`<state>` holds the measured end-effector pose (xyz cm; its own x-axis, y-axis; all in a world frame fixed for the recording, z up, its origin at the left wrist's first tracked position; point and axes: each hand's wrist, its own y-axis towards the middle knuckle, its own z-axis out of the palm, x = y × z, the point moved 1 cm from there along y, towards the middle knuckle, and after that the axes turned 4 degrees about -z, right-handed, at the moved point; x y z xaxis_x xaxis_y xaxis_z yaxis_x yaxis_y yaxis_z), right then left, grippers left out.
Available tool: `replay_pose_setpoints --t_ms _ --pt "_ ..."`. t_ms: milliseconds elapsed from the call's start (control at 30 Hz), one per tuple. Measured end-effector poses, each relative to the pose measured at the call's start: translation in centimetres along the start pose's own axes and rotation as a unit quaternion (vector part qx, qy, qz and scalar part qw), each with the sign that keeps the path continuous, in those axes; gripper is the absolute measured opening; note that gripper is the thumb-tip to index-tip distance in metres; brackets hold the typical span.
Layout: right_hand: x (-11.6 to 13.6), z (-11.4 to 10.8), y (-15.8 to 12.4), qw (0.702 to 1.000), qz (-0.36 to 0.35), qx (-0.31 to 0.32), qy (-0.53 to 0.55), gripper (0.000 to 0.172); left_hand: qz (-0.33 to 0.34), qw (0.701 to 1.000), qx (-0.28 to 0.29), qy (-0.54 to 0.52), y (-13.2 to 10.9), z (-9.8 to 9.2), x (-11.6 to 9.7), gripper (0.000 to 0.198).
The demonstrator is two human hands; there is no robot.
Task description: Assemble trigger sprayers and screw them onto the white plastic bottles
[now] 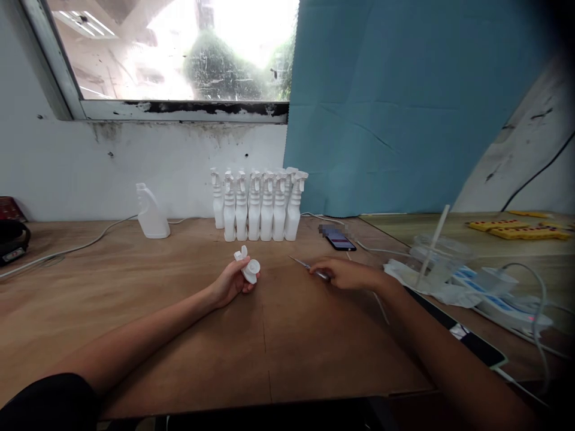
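Note:
My left hand (231, 282) is closed around a white plastic spray trigger head (250, 270), its round collar facing up and to the right. Over the bare wood to its right, my right hand (341, 272) grips a thin screwdriver (300, 261) with its shaft pointing left. The fingers cover part of the handle. Behind both hands, several white spray bottles (254, 209) stand upright in a tight group with trigger heads on. A single white bottle without a trigger head (153, 215) stands apart to the left.
A phone (338, 237) lies beyond my right hand. Further right are a clear plastic cup with a straw (433, 254), a power strip (503, 305), a dark flat device (458, 329) and yellow pieces (521, 230). White cables cross the wooden table (202, 365).

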<state>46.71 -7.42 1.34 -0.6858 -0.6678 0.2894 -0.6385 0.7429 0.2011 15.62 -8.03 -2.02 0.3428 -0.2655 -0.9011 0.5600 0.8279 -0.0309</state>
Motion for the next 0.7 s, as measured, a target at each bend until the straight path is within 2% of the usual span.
replay_pose_setpoints --t_ms 100,167,233,333,400,467,533,567,633,700 --pt "1.9 1.3 0.8 0.992 -0.063 0.072 0.078 0.054 0.001 1.0 -0.011 0.015 0.1 -0.2 0.2 0.033" --pt "3.2 2.2 1.5 0.993 -0.1 0.041 0.052 0.05 -0.002 1.0 -0.019 0.021 0.1 -0.3 0.3 0.033" --pt "4.5 3.0 2.2 0.99 -0.136 0.003 -0.023 0.043 -0.004 0.999 -0.025 0.026 0.2 -0.3 0.4 0.032" --pt "6.0 3.8 3.0 0.969 -0.194 -0.024 -0.153 0.025 -0.008 0.999 -0.037 0.034 0.2 -0.3 0.4 0.033" --pt "6.7 3.9 3.2 0.954 -0.234 -0.057 -0.177 0.013 -0.005 0.998 -0.051 0.041 0.3 -0.2 0.5 0.034" --pt "7.2 3.8 3.1 0.956 -0.232 -0.146 -0.105 0.005 0.001 0.997 -0.064 0.051 0.4 -0.2 0.6 0.037" --pt "7.7 3.7 2.8 0.949 -0.187 -0.247 0.057 0.005 0.01 0.995 -0.077 0.063 0.5 -0.1 0.8 0.039" --pt "7.9 3.6 2.6 0.934 -0.162 -0.28 0.15 0.007 0.014 0.994 -0.083 0.071 0.6 0.0 0.9 0.04" --pt "8.5 3.5 2.5 0.896 -0.136 -0.299 0.299 0.011 0.021 0.992 -0.096 0.084 0.6 0.1 1.1 0.043" --pt "9.1 3.4 2.5 0.873 -0.14 -0.295 0.363 0.012 0.025 0.99 -0.104 0.096 0.6 0.1 1.3 0.045"
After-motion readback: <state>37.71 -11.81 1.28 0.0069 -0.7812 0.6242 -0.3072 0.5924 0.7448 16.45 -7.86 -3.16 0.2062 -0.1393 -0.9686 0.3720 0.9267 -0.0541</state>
